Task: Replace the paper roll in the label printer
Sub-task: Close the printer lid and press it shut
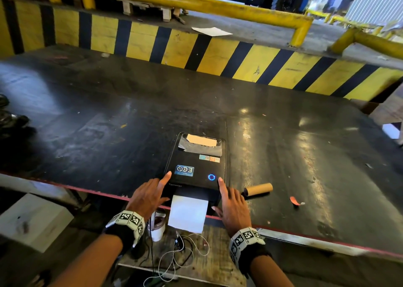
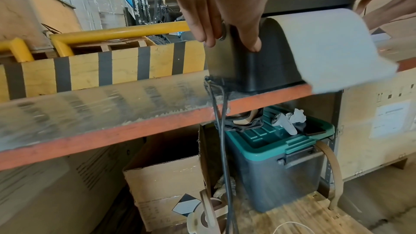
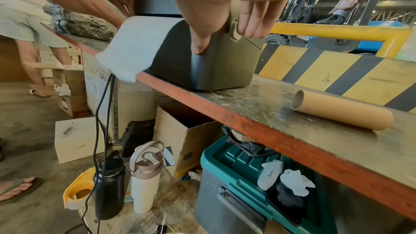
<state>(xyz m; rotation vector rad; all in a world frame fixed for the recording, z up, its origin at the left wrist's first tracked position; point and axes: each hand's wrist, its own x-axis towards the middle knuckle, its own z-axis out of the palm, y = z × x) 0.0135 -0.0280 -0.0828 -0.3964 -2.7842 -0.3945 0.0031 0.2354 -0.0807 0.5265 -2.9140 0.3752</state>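
Note:
The black label printer (image 1: 194,166) (image 2: 265,67) (image 3: 216,67) stands shut at the near edge of the dark table (image 1: 130,116), its blue ring light (image 1: 211,177) lit. A white paper strip (image 1: 188,213) (image 2: 326,49) (image 3: 137,45) hangs from its front slot over the table edge. My left hand (image 1: 150,194) (image 2: 234,24) rests on the printer's left front corner, fingers straight down the side. My right hand (image 1: 232,204) (image 3: 220,6) touches the right front corner the same way, fingers beside the side latch (image 3: 234,31). An empty cardboard core (image 1: 259,188) (image 3: 340,111) lies right of the printer.
A yellow and black striped barrier (image 1: 196,47) runs along the table's far side. A red scrap (image 1: 295,200) lies right of the core. Under the table are a teal-lidded bin (image 3: 236,166), bottles (image 3: 144,175), cardboard boxes and the printer's cable (image 2: 221,131). A person (image 3: 27,24) stands to the left.

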